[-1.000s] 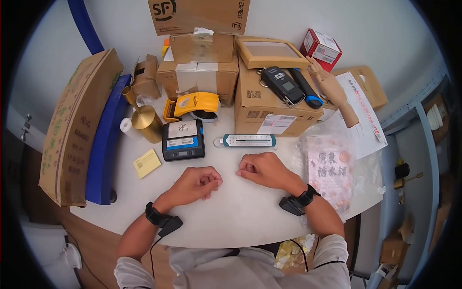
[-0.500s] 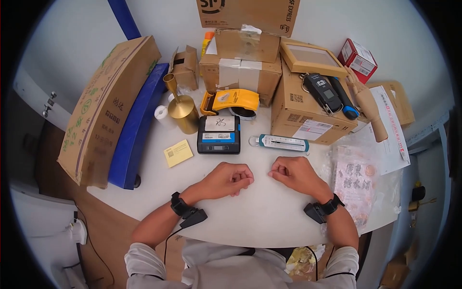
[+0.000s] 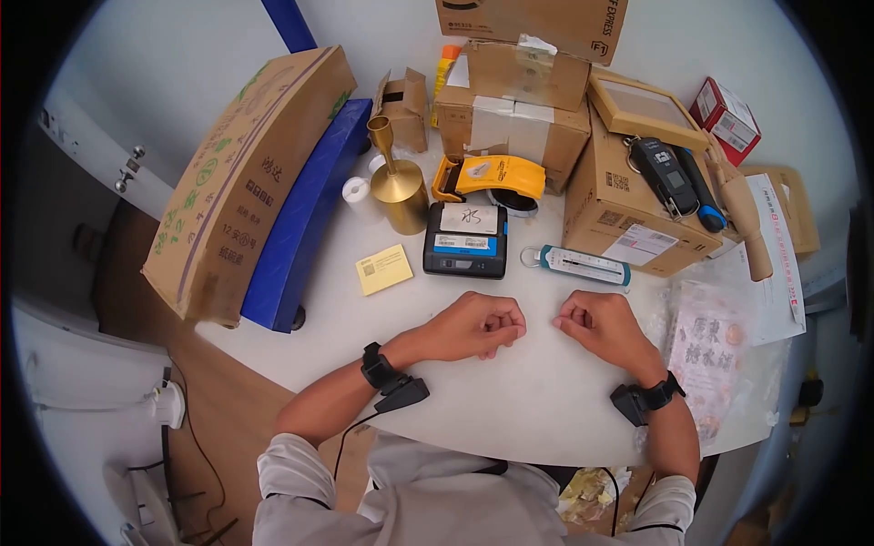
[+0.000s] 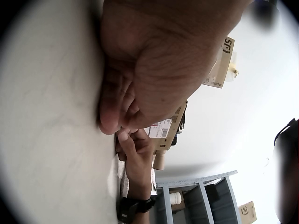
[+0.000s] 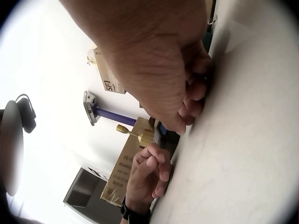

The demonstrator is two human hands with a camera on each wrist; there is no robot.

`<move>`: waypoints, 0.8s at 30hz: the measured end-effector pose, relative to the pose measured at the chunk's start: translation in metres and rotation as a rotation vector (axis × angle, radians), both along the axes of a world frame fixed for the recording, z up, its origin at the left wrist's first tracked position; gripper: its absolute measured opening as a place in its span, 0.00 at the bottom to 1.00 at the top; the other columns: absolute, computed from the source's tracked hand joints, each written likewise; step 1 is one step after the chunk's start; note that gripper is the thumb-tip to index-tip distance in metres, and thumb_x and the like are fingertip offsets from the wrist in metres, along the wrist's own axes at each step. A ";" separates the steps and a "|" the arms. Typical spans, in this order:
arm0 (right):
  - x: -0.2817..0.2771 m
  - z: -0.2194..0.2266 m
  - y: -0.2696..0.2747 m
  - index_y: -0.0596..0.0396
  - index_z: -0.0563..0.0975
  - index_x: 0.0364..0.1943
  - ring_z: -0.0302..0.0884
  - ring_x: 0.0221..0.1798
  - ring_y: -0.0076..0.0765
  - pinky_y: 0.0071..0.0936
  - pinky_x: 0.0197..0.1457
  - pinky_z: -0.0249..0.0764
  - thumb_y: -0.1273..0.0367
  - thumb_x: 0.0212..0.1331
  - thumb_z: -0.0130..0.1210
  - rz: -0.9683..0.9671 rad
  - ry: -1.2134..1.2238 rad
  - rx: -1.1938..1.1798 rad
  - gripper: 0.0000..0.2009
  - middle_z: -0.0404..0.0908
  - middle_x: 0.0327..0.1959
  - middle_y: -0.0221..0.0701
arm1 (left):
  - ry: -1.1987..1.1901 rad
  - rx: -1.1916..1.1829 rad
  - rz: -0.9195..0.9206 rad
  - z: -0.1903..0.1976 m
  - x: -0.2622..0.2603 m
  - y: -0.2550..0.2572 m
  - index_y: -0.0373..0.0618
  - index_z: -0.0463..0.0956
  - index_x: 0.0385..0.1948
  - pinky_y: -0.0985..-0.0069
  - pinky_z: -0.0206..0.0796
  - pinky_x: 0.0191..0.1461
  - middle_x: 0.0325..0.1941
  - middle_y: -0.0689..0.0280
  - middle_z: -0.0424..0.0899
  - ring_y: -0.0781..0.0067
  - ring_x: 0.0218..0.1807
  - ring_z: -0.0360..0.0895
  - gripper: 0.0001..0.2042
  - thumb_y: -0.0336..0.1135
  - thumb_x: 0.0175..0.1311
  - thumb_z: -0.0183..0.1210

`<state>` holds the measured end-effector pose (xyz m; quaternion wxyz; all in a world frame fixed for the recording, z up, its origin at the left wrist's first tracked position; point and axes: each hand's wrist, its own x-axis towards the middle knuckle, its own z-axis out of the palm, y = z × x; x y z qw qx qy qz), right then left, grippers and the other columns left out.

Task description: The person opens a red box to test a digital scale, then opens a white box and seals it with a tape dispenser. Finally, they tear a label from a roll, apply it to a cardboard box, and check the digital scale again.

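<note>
the upper cardboard box (image 3: 537, 20) bears "express" and "f1", with "sf" legible in both wrist views, the long cardboard box (image 3: 246, 173) shows "鸿达" and "12", and the plastic-wrapped packet (image 3: 703, 373) reads "廣東糖水鋪" in dark characters.

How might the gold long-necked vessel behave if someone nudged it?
The gold vessel stands upright, its slim neck rising from a wider body, so a push near the top could tip it. Its metallic sheen suggests it is stiff and perhaps slippery. Once over, its round body would probably roll.
</note>
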<state>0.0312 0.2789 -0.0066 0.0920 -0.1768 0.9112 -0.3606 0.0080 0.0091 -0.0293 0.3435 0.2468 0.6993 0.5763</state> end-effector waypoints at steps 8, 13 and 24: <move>0.000 0.002 0.000 0.56 0.83 0.32 0.78 0.22 0.33 0.29 0.29 0.72 0.67 0.60 0.66 0.003 -0.006 -0.020 0.07 0.81 0.21 0.33 | 0.152 0.097 0.464 0.038 -0.024 -0.037 0.40 0.79 0.43 0.86 0.64 0.25 0.28 0.70 0.83 0.88 0.22 0.74 0.07 0.30 0.69 0.64; 0.000 0.000 0.001 0.57 0.83 0.32 0.79 0.23 0.33 0.29 0.29 0.73 0.67 0.60 0.66 0.008 0.010 -0.011 0.07 0.81 0.22 0.33 | 0.423 -0.088 0.618 0.046 -0.038 -0.065 0.41 0.79 0.45 0.88 0.58 0.24 0.19 0.76 0.78 0.92 0.20 0.72 0.10 0.26 0.64 0.67; 0.000 0.002 0.000 0.57 0.82 0.32 0.77 0.22 0.33 0.29 0.29 0.72 0.67 0.60 0.66 0.007 -0.002 -0.015 0.08 0.80 0.21 0.33 | 0.777 -0.495 0.763 0.031 -0.039 -0.053 0.39 0.78 0.56 0.77 0.69 0.30 0.41 0.50 0.89 0.75 0.23 0.79 0.29 0.46 0.55 0.75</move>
